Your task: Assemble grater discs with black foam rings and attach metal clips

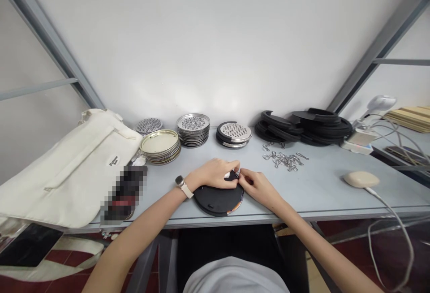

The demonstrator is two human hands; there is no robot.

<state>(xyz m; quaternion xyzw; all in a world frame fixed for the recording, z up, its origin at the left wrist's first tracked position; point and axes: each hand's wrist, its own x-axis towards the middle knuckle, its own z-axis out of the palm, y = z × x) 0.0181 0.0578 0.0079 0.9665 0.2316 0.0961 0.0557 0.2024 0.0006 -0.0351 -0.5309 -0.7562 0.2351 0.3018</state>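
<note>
A round black disc (215, 199) lies near the front edge of the desk, with an orange-brown strip showing at its lower right rim. My left hand (215, 174), a watch on its wrist, reaches over the disc's far side with curled fingers that grip its edge. At the upper right rim, my right hand (258, 187) pinches a small metal clip (238, 174), mostly covered by fingertips. Similar metal clips (287, 161) lie loose in a pile further right.
Behind stand stacked gold lids (160, 143), perforated metal discs (193, 125) and a perforated disc with black edging (235, 131). Black rubber-like rings (319, 127) are heaped at the back right. A white bag (67, 167) occupies the left; a cream corded device (361, 179) sits right.
</note>
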